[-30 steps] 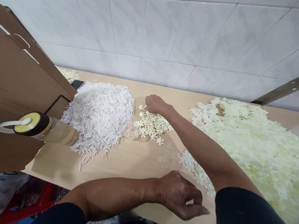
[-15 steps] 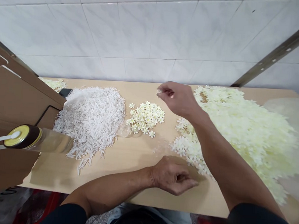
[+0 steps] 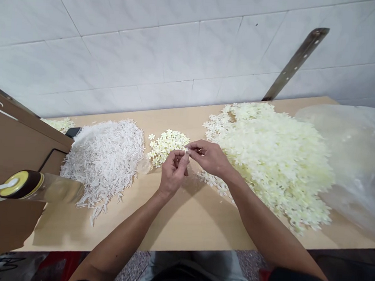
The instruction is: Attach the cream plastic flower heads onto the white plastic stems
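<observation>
My left hand (image 3: pixel 173 172) and my right hand (image 3: pixel 209 157) meet fingertip to fingertip over the middle of the table. Both are closed in a pinch on a small white flower (image 3: pixel 186 149), mostly hidden by the fingers. Just behind my left hand lies a small heap of white flowers with yellowish centres (image 3: pixel 166 143). To the right, partly behind my right forearm, spreads a large heap of pale cream flowers (image 3: pixel 278 154). A pile of thin white sticks (image 3: pixel 105 161) lies to the left.
A bottle with a yellow and brown cap (image 3: pixel 57 188) stands at the left beside a cardboard box (image 3: pixel 11 155). A small clear dish (image 3: pixel 144 165) sits near the small heap. Clear plastic sheeting (image 3: pixel 357 163) covers the right end. A metal bracket (image 3: pixel 295 64) is against the tiled wall.
My right hand has come down and left from above the table. My left hand has moved up and left from the front, and the fingertips now meet. The view has shifted rightward.
</observation>
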A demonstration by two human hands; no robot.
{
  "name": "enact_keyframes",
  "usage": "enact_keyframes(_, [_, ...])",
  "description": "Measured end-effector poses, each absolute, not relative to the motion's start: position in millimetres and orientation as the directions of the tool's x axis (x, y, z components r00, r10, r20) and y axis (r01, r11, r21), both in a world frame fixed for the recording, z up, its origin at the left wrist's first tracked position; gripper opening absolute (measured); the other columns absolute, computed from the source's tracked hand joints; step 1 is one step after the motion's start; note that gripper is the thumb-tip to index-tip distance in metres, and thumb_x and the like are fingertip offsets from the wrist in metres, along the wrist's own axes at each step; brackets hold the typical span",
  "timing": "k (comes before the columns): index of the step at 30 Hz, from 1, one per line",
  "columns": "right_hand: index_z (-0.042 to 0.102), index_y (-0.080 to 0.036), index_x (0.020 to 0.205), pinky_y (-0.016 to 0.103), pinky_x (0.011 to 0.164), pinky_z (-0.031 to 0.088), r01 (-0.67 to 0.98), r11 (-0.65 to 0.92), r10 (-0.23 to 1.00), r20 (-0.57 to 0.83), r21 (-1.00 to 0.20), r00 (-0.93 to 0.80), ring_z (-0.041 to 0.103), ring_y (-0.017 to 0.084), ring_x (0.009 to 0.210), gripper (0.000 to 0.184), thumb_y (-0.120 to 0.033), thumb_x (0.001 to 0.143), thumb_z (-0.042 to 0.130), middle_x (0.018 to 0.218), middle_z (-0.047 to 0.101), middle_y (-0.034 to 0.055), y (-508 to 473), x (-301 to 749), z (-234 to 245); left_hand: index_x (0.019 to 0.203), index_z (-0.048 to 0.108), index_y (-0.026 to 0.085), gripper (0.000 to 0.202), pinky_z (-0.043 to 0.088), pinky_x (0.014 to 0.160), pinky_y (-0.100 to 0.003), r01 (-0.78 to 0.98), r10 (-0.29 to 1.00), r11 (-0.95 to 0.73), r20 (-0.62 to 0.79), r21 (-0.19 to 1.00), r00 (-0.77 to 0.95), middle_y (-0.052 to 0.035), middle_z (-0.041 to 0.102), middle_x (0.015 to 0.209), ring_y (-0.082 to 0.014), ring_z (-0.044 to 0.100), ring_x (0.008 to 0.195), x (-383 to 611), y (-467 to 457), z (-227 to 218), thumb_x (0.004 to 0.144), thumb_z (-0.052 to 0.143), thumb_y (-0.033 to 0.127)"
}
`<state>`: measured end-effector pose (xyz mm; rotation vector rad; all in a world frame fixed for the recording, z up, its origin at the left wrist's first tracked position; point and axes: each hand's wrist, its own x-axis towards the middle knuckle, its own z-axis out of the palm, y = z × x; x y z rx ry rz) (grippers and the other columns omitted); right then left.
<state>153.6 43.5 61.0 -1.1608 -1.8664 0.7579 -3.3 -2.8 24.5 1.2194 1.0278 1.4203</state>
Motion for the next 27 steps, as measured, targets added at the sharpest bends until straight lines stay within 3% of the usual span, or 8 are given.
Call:
enact_keyframes(6, [0.078, -0.022, 0.098, 0.030, 0.075, 0.052, 0.520, 0.559, 0.827, 0.392, -0.645, -0.404, 0.068, 0.018, 0.085, 0.019, -0.020, 0.094, 0.060, 0.097, 0.076, 0.0051, 42, 158, 51, 0.087, 0.062, 0.016, 0.041, 0.038, 0.043, -0.021, -0.308, 0.994, 0.062, -0.031, 0.949, 0.106, -0.0019, 0.064, 0.078, -0.0075, 0.053, 0.049, -5, 6, 17, 0.084, 0.071, 0.056])
enact_keyframes(10, [0.077, -0.022, 0.094, 0.030, 0.077, 0.050, 0.487, 0.625, 0.777, 0.431, -0.610, -0.458, 0.067, 0.018, 0.086, 0.021, -0.020, 0.097, 0.057, 0.093, 0.075, 0.0051, 37, 162, 48, 0.083, 0.064, 0.014, 0.045, 0.035, 0.041, -0.020, -0.375, 0.972, 0.217, -0.164, 0.901, 0.168, -0.0019, 0.064, 0.076, -0.0068, 0.052, 0.049, -7, 8, 16, 0.079, 0.075, 0.058])
enact_keyframes(13, [0.076, -0.022, 0.102, 0.032, 0.081, 0.051, 0.453, 0.656, 0.751, 0.461, -0.604, -0.472, 0.068, 0.019, 0.092, 0.022, -0.023, 0.100, 0.055, 0.096, 0.075, 0.0066, 34, 162, 44, 0.080, 0.062, 0.014, 0.046, 0.032, 0.040, -0.019, -0.389, 0.952, 0.295, -0.234, 0.873, 0.198, -0.0003, 0.062, 0.071, -0.0058, 0.049, 0.048, -9, 10, 16, 0.077, 0.077, 0.058])
enact_keyframes(18, [0.071, -0.020, 0.120, 0.033, 0.078, 0.056, 0.404, 0.657, 0.747, 0.478, -0.636, -0.463, 0.068, 0.019, 0.088, 0.029, -0.037, 0.099, 0.060, 0.107, 0.072, 0.0108, 30, 161, 33, 0.076, 0.061, 0.016, 0.043, 0.024, 0.038, -0.020, -0.364, 0.950, 0.300, -0.241, 0.882, 0.198, 0.0049, 0.049, 0.052, -0.0052, 0.039, 0.040, -11, 12, 12, 0.078, 0.077, 0.055])
enact_keyframes(27, [0.061, -0.016, 0.133, 0.039, 0.084, 0.056, 0.503, 0.682, 0.729, 0.435, -0.531, -0.529, 0.068, 0.023, 0.091, 0.038, -0.037, 0.102, 0.053, 0.107, 0.072, 0.0132, 29, 164, 34, 0.069, 0.055, 0.017, 0.039, 0.020, 0.040, -0.020, -0.307, 0.958, 0.279, -0.241, 0.910, 0.156, 0.0028, 0.053, 0.056, -0.0052, 0.039, 0.041, -14, 11, 14, 0.080, 0.074, 0.048])
